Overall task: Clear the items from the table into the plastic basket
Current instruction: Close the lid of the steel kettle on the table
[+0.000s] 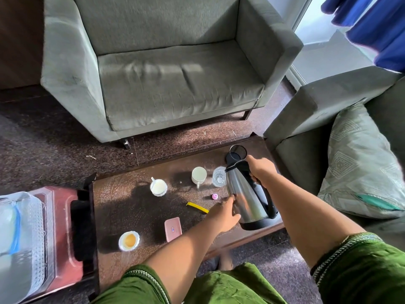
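A steel electric kettle [245,196] with a black handle and base is tilted above the right end of the dark wooden table [122,198]. My right hand [262,170] grips its handle at the top. My left hand [223,213] presses against its lower side. On the table lie a cup of milk [158,187], an empty white mug [199,174], a clear glass [218,177], a black cup [236,154], a pink cap [215,196], a yellow comb [197,207], a pink case [173,228] and a small bowl with orange liquid [129,240]. The clear plastic basket [32,227] sits at the far left.
The basket rests on a red plastic stool [63,227] left of the table. A grey armchair [166,69] stands beyond the table. A sofa with a patterned cushion [359,163] is close on the right. Blue cloth [372,25] hangs at the upper right.
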